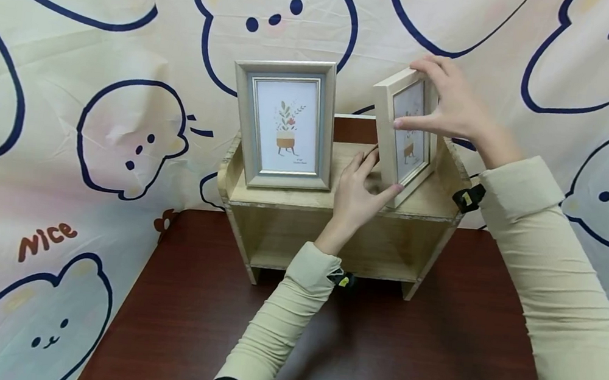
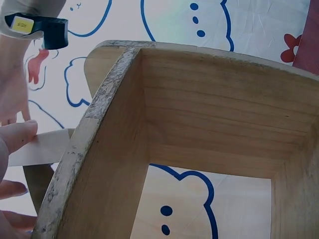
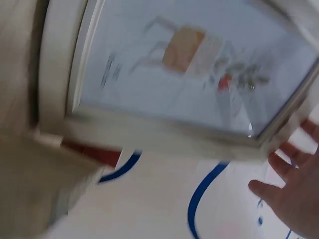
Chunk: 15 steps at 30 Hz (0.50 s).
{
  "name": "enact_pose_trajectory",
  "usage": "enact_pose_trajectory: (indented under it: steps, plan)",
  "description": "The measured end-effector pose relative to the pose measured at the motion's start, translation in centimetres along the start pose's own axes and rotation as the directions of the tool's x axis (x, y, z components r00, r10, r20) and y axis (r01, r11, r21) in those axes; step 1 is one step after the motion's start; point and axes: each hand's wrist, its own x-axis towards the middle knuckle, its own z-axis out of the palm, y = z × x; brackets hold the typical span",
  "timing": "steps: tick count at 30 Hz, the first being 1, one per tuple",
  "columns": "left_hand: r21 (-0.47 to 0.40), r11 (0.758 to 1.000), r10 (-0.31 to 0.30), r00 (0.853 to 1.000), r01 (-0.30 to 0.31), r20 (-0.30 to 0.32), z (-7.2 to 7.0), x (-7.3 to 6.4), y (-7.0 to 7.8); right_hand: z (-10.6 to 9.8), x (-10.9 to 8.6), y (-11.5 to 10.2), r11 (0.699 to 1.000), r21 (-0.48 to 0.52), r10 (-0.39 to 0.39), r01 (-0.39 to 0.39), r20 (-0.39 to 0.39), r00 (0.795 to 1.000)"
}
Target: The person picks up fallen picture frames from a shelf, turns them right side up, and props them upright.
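A cream-edged picture frame (image 1: 427,162) stands tilted and turned sideways on the right part of a wooden shelf unit (image 1: 282,197). My left hand (image 1: 356,192) grips its lower left corner, thumb at the front edge and fingers behind. Up at the top edge, my right hand (image 1: 450,103) holds the frame with its fingers over the corner and its thumb extended across the front. The right wrist view shows the potted-plant picture (image 3: 184,50) up close, slightly blurred. In the left wrist view, my left thumb (image 2: 20,135) lies along the frame's pale edge (image 2: 42,148).
A second picture frame (image 1: 242,110), silvery with a similar plant print, stands upright on the shelf's left side. The unit has an open lower compartment (image 1: 300,238) and rests on a dark red-brown table (image 1: 187,325). Behind hangs a cartoon-bear cloth (image 1: 122,136).
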Motion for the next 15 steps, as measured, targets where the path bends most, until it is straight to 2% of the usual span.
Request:
enact_pose_trajectory:
  steps: [8, 15]
  plan:
    - [0.008, 1.000, -0.006, 1.000, 0.006, 0.005, -0.1, 0.1, -0.3, -0.8, 0.1, 2.0, 0.995, 0.034, -0.101, 0.099, 0.090, 0.991]
    - [0.002, 1.000, -0.020, 0.999, 0.020, 0.043, -0.4, 0.4, -0.5, -1.3, 0.2, 2.7, 0.985, 0.033, -0.174, 0.172, 0.090, 0.981]
